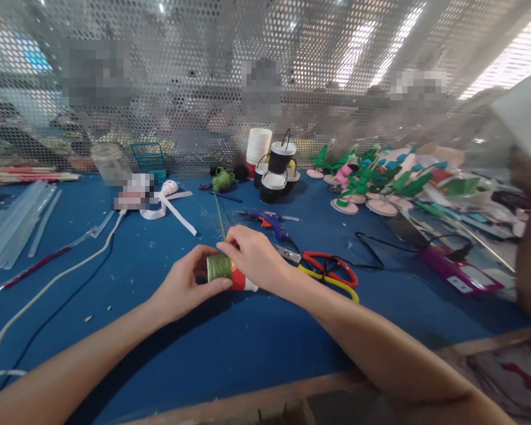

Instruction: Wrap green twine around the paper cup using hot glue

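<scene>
**Red-and-white paper cup (243, 281) on its side between both hands, feed strand looks taut**

Left hand (183, 283): grasping the cup around its left end, thumb on the near side, over a wound band of green yarn (220, 267). Right hand (252, 254): fingers closed at the cup's top edge, apparently pinching the thin green yarn strand (218, 206). Fingertip detail too small to confirm; can't tell if the palm also bears on the cup.

Strand runs away from the hands to a round green yarn ball (223, 180) straight ahead. Just right of the right hand: scissors with red and yellow handles (330, 268), blades partly behind the wrist. Ahead of that hand: blue glue gun with orange trigger (269, 219), thin black cable (371, 239) trailing right. All on the blue tabletop (248, 348).

Risks, my read:
- Left grip slackens: cup rolls, turns loosen or slide off the end.
- Pull too hard: cup wall could dent, or the ball gets dragged toward the hands.
- Right elbow or wrist swings out: bumps scissors, possibly nudges glue gun. Tip could be hot; can't tell.
</scene>
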Demonstrator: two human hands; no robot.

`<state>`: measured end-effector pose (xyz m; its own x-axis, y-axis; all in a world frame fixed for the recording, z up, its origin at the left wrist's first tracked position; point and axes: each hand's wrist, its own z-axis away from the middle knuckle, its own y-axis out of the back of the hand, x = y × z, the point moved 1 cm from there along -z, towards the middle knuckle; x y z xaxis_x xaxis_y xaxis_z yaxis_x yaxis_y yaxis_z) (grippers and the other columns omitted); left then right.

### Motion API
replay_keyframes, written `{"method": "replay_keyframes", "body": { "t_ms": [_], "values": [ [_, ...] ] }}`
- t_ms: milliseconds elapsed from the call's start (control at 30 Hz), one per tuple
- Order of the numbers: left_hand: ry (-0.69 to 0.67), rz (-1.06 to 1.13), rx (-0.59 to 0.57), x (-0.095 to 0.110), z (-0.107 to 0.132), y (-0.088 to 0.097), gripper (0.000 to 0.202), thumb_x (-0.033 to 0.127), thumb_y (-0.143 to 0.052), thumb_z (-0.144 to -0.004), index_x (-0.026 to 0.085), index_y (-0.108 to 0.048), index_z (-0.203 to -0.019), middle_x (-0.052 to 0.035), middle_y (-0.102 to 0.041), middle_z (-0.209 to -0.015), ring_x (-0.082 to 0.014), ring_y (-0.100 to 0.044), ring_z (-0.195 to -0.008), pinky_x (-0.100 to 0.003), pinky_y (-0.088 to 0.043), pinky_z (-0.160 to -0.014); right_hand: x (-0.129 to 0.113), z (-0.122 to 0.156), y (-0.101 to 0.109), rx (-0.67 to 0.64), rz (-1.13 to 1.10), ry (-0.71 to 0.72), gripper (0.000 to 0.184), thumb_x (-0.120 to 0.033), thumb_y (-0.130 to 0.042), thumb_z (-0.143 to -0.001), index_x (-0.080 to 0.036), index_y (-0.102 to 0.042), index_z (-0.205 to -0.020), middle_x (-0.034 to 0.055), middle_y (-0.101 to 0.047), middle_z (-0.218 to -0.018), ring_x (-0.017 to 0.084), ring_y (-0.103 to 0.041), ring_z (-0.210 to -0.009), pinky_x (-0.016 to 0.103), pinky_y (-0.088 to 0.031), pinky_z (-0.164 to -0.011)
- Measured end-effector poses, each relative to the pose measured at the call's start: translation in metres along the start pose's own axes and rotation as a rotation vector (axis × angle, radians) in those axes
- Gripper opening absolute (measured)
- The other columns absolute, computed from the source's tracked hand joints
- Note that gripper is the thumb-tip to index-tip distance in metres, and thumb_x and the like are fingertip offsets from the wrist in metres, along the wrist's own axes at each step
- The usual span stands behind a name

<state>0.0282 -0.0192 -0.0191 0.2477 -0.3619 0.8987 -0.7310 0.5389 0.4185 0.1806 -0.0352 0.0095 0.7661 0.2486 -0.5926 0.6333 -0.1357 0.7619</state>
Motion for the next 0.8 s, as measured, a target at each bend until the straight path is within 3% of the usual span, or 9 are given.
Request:
{"method": "replay_keyframes", "body": {
  "t_ms": [233, 467, 800],
  "values": [
    [-0.176, -0.201, 0.057, 0.003, 0.001, 0.004, 0.043, 0.037, -0.065, -0.071, 0.016, -0.048, -0.103, -0.0067, -0.057, -0.095, -0.0194, -0.059, -0.084, -0.036, -0.051, -0.074, 0.006, -0.003, 0.007, 0.044, -0.141, 0.028, 0.024, -0.02, -0.054, -0.079, -0.019, -0.043, -0.058, -0.0029, -0.045, -0.063, 0.01, -0.043, -0.06, 0.025, -0.033, -0.058],
    [-0.306, -0.323, 0.021, 0.004, 0.003, 0.004, 0.042, 0.036, -0.063, -0.074, 0.017, -0.045, -0.107, -0.0078, -0.055, -0.099, -0.0203, -0.056, -0.088, -0.035, -0.05, -0.074, 0.01, -0.005, 0.009, -0.006, -0.178, 0.02, 0.019, -0.023, -0.055, -0.078, -0.018, -0.05, -0.06, -0.0013, -0.051, -0.066, 0.011, -0.046, -0.062, 0.025, -0.035, -0.06],
    [-0.358, -0.383, 0.026, 0.005, 0.004, 0.005, 0.044, 0.037, -0.063, -0.075, 0.019, -0.042, -0.109, -0.0075, -0.055, -0.1, -0.0204, -0.057, -0.09, -0.034, -0.051, -0.075, 0.007, -0.006, 0.011, -0.024, -0.29, -0.021, 0.02, -0.026, -0.054, -0.077, -0.017, -0.05, -0.06, -0.0022, -0.051, -0.061, 0.01, -0.044, -0.058, 0.025, -0.036, -0.057]
  ]
}}
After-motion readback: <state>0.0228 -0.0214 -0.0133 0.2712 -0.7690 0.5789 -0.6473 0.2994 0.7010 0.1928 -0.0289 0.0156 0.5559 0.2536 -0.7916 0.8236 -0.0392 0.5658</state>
